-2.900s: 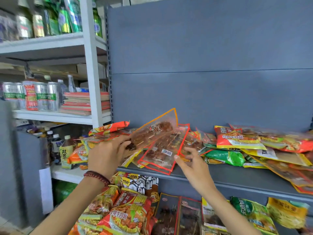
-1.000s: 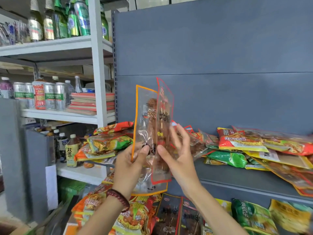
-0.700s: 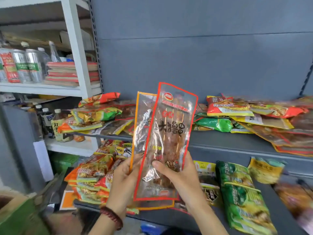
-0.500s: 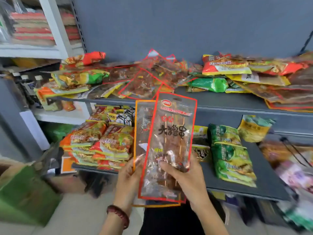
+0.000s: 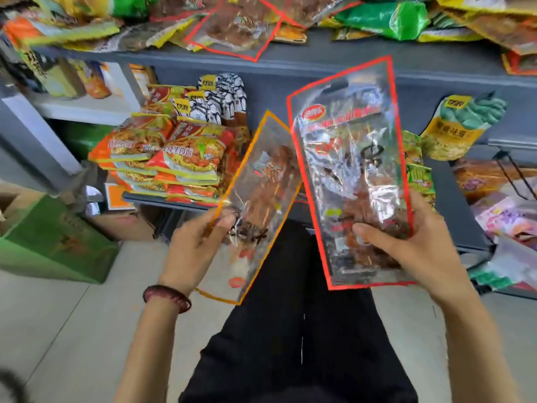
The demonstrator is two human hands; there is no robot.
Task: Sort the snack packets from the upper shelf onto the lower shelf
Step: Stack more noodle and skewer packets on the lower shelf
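Two grips: left hand [image 5: 191,248], orange-edged packet [image 5: 261,199]; right hand [image 5: 412,251], red-edged packet [image 5: 348,158] (noodles [image 5: 174,152] behind).

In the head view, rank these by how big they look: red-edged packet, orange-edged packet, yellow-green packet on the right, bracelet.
1. red-edged packet
2. orange-edged packet
3. yellow-green packet, farther from the camera, so true size unsure
4. bracelet

- The upper shelf [image 5: 334,61] carries a loose heap, including 1 red-edged clear packet [image 5: 232,27] and 1 green packet [image 5: 383,16].
- The lower shelf [image 5: 453,210] carries stacked orange noodle packets [image 5: 174,161], with black-and-white packets [image 5: 225,97] behind them.
- 1 green box [image 5: 49,245] stands on the floor [image 5: 58,330].
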